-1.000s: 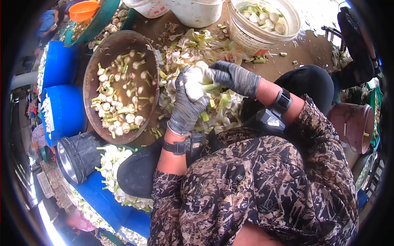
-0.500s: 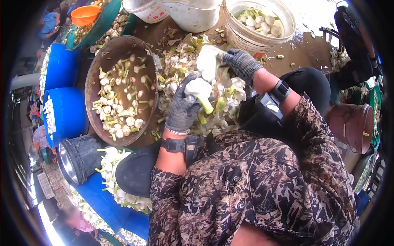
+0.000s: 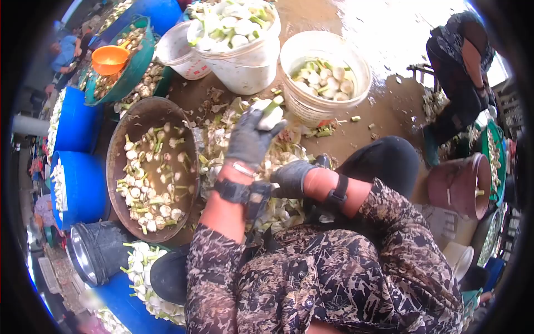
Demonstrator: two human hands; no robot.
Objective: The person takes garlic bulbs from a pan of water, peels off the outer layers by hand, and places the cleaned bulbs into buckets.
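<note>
A peeled white garlic bulb with a short green stem (image 3: 271, 118) is in my left hand (image 3: 247, 136), which wears a grey glove and is raised near the white bucket of peeled bulbs (image 3: 325, 103). Lower down, my right hand (image 3: 293, 178), also gloved, has its fingers curled over the heap of loose skins (image 3: 219, 125); what it holds, if anything, is hidden. Beside my left arm is a wide brown basin (image 3: 114, 167) of unpeeled garlic in murky water.
Another white bucket (image 3: 245, 72) heaped with bulbs stands at the top beside a smaller white pail (image 3: 186, 61). Blue tubs (image 3: 83, 186) and a dark bucket (image 3: 103, 250) line the left. A co-worker (image 3: 459, 72) is at upper right, above a maroon bucket (image 3: 461, 181).
My left hand has moved up with the bulb towards the bucket. My right hand has come down, and the white skin piece is no longer seen at it. The camera view has shifted upward.
</note>
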